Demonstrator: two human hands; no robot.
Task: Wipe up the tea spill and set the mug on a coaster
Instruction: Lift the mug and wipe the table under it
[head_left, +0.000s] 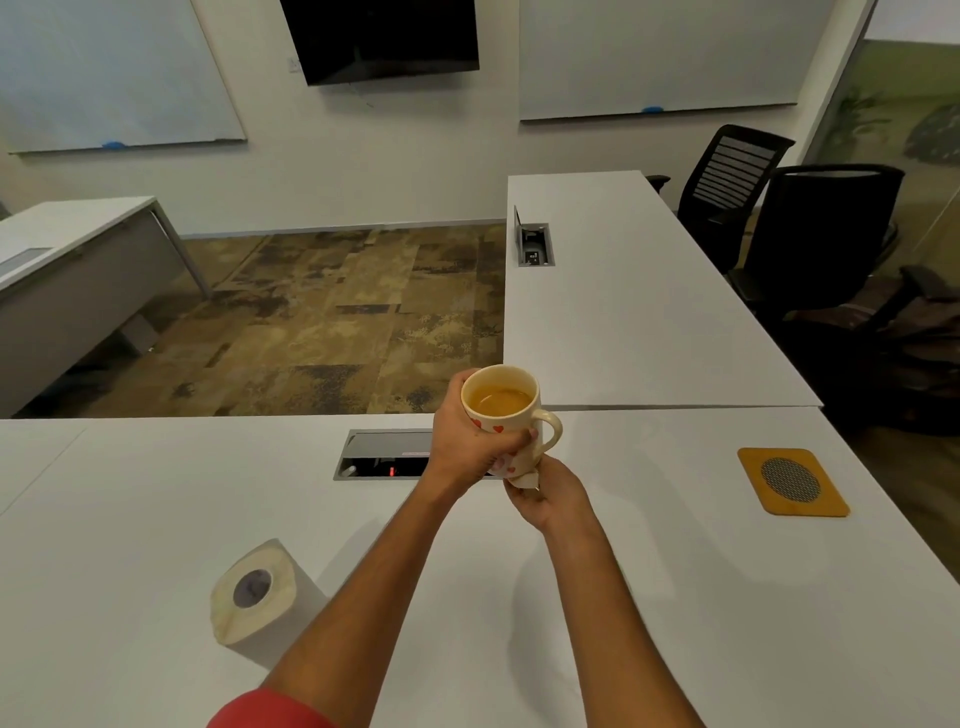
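A cream mug (506, 400) with small red hearts holds tea and is lifted above the white table (675, 597). My left hand (470, 441) wraps around its side, the handle pointing right. Just below the mug, my right hand (550, 499) presses a folded white tissue (524, 479) against the mug's bottom. A yellow square coaster (793, 481) with a dark round mesh centre lies on the table to the right, apart from both hands. No spill shows on the table.
A roll of tissue paper (254, 597) stands at the near left. An open cable box (384, 453) is sunk in the table behind my left hand. A second table (623, 312) joins at the far right, with black office chairs (810, 239) beside it.
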